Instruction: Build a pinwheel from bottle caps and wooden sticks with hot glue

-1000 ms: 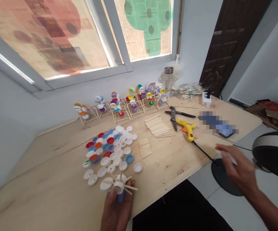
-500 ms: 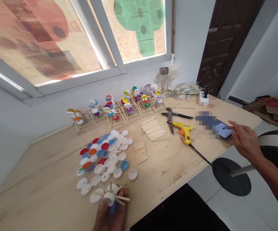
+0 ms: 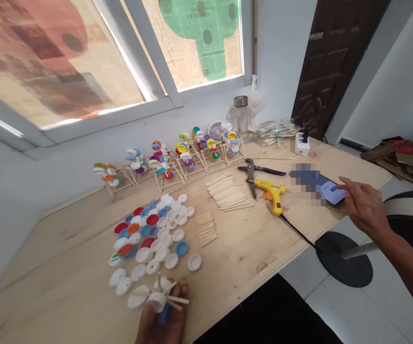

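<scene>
Low at the front edge of the table, my left hand (image 3: 168, 317) grips a small wheel (image 3: 156, 301) made of white bottle caps and wooden sticks. A blue cap shows beneath it, and the palm is partly hidden. My right hand (image 3: 365, 203) hovers at the near edge of a phone (image 3: 333, 192), index finger stretched over the lit screen, the other fingers loosely bent and holding nothing. Whether the fingertip touches the glass I cannot tell. Beyond the wheel lie many loose bottle caps (image 3: 143, 255), mostly white with some red, blue and orange.
Short sticks (image 3: 206, 229) and longer sticks (image 3: 227, 191) lie mid-table. Right of them are pliers (image 3: 252, 174) and a yellow glue gun (image 3: 274, 193) with a trailing cord. Cap-wheel models (image 3: 163, 167) line the back, near a glass bottle (image 3: 241, 114) and a power strip (image 3: 302, 144).
The view has shifted slightly, so the table things sit a little further left. My left hand still holds the wheel, and my right finger stays over the phone.
</scene>
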The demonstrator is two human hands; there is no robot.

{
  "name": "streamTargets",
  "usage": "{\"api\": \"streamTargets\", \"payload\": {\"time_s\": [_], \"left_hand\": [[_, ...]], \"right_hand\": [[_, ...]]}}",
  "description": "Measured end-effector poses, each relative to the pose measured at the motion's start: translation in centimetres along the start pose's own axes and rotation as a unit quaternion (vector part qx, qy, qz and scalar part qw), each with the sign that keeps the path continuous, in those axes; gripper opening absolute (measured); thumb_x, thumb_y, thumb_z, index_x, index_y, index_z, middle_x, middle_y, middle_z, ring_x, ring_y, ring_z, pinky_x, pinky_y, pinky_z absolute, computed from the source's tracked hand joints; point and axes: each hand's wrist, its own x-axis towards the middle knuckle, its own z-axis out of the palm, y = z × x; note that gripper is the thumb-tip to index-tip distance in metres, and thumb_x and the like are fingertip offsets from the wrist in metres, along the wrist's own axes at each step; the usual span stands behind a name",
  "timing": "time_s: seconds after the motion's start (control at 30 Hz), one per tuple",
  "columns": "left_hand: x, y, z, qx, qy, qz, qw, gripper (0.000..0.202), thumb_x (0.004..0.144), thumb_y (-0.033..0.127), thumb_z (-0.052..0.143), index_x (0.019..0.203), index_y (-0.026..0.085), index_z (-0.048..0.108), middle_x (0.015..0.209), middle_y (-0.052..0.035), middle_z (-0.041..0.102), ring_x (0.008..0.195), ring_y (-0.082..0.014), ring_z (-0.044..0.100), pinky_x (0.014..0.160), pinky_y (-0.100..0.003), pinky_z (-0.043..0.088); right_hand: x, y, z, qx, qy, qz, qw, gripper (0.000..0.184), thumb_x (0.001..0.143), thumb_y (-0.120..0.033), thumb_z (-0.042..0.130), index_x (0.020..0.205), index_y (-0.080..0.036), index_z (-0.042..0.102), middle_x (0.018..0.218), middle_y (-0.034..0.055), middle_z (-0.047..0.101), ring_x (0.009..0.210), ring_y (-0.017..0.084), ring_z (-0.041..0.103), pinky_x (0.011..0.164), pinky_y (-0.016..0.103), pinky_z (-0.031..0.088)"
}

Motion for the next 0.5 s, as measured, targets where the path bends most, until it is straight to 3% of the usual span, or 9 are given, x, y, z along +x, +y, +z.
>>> {"api": "streamTargets", "payload": {"time_s": [0.5], "left_hand": [[0.23,0.2,-0.47,-0.003,-0.009,-0.012,1.0,0.018,0.08,0.024,0.052,0.079,0.014,0.067,0.085,-0.0096,0.072,0.078,-0.0215,0.068,0.074,-0.035,0.06]], "right_hand": [[-0.08,-0.09,-0.02,-0.013,-0.012,-0.015,1.0,0.039,0.09,-0.023,0.035,0.125,-0.019,0.052,0.102,0.0081,0.071,0.097,0.027,0.06,0.085,0.043,0.041]]}}
